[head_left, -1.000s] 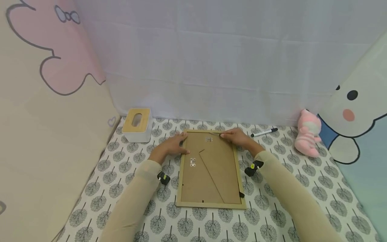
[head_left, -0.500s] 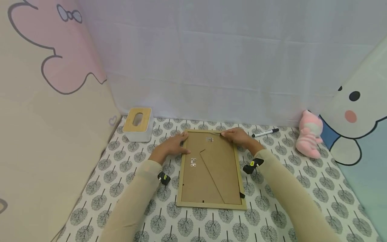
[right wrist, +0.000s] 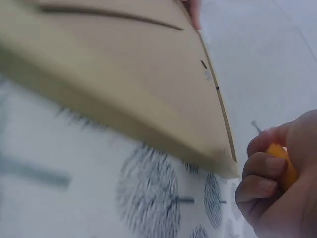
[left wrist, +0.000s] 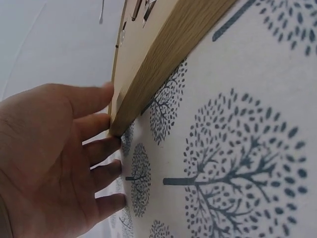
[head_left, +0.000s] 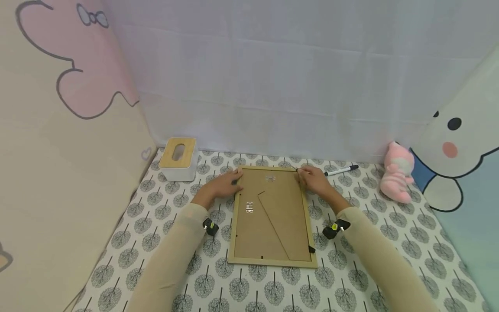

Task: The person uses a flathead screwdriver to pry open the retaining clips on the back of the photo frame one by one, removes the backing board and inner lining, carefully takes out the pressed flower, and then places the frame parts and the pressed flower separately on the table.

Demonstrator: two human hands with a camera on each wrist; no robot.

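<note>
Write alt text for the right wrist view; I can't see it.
The right grip is curled around an orange-handled tool with a grey tip, beside a corner of a wooden frame lying back-up on tree-patterned cloth. Part of the left grip shows at the top edge.

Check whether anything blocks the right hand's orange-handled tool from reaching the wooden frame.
Nothing visible does: in the right wrist view, the right hand grips the orange-handled tool beside the wooden frame, with no object between them.
</note>
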